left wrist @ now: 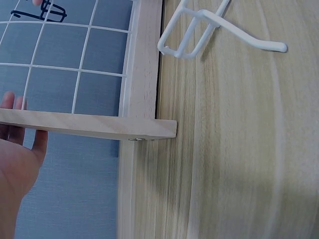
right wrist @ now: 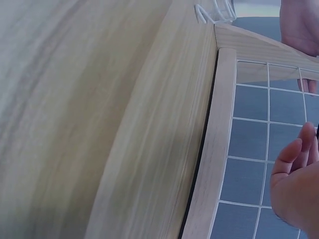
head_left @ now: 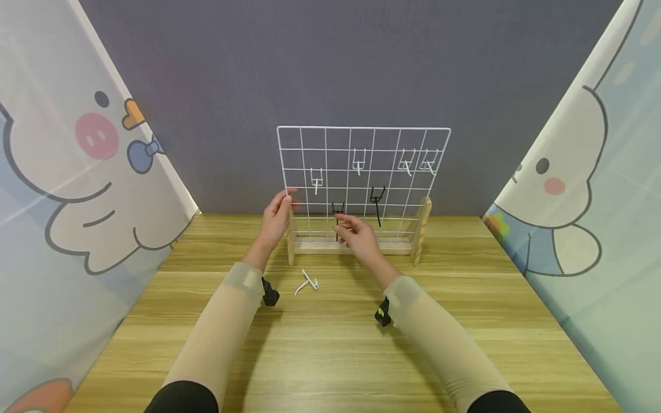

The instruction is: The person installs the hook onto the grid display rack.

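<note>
A white wire grid panel (head_left: 361, 179) stands upright in a wooden base (head_left: 356, 249) with two side posts. At its left edge my left hand (head_left: 272, 222) grips the frame and the top of the left post (head_left: 291, 232), thumb in front and fingers behind. My right hand (head_left: 363, 240) is at the lower middle of the grid, thumb and forefinger pinching the prong of a black hook (head_left: 338, 207). Another black hook (head_left: 378, 201) hangs to its right. In the right wrist view, the right hand's fingertips (right wrist: 297, 145) meet a dark bit of hook at the frame edge.
Several white hooks hang higher on the grid, among them one at the left (head_left: 317, 180) and one near the middle (head_left: 358, 163). A loose white hook (head_left: 307, 282) lies on the wooden table (head_left: 330, 344) in front of the base. A grey wall (head_left: 330, 63) rises behind.
</note>
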### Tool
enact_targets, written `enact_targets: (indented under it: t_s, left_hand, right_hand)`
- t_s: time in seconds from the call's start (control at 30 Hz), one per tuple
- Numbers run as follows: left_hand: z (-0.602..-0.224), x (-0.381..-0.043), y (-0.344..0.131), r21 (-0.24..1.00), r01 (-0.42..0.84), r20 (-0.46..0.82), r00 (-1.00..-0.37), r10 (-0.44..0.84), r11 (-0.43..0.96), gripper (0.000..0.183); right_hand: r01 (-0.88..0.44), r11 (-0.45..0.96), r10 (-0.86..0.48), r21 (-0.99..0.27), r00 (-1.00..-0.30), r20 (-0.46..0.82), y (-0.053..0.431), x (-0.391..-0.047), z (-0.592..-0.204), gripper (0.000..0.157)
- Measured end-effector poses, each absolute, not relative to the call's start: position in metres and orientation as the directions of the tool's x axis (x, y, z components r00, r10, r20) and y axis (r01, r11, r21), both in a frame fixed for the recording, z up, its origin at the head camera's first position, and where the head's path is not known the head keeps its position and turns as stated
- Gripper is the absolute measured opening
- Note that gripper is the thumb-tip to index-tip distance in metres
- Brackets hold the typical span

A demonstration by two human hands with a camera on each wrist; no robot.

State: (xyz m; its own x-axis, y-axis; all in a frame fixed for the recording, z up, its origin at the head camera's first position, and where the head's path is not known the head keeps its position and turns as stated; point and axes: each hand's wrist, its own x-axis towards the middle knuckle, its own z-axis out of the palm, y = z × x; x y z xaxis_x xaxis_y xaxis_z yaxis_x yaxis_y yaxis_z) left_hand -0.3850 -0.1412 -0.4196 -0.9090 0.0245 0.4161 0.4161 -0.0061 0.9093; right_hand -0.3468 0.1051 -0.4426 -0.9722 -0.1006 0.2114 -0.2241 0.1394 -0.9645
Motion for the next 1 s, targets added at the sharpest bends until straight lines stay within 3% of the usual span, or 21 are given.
enact_targets:
  t_s: [0.5, 0.63, 1.0]
  left_hand:
    - [-0.421, -0.384, -0.142, 0.91, 0.415, 0.415, -0.91, 0.016, 0.008, 0.046]
    - [-0.421, -0.385, -0.141, 0.906, 0.423, 0.422, -0.906, 0.015, 0.004, 0.046]
    - [-0.419, -0.386, -0.141, 0.905, 0.425, 0.425, -0.905, 0.004, 0.025, 0.043]
  right_hand:
    - [-0.197, 0.101, -0.115, -0.975, -0.976, 0.185, 0.12, -0.34, -0.45, 0.047]
    - [-0.164, 0.085, -0.107, -0.983, -0.982, 0.154, 0.125, -0.337, -0.454, 0.042]
    - [-0.074, 0.207, -0.165, -0.976, -0.986, 0.04, 0.137, -0.324, -0.464, 0.041]
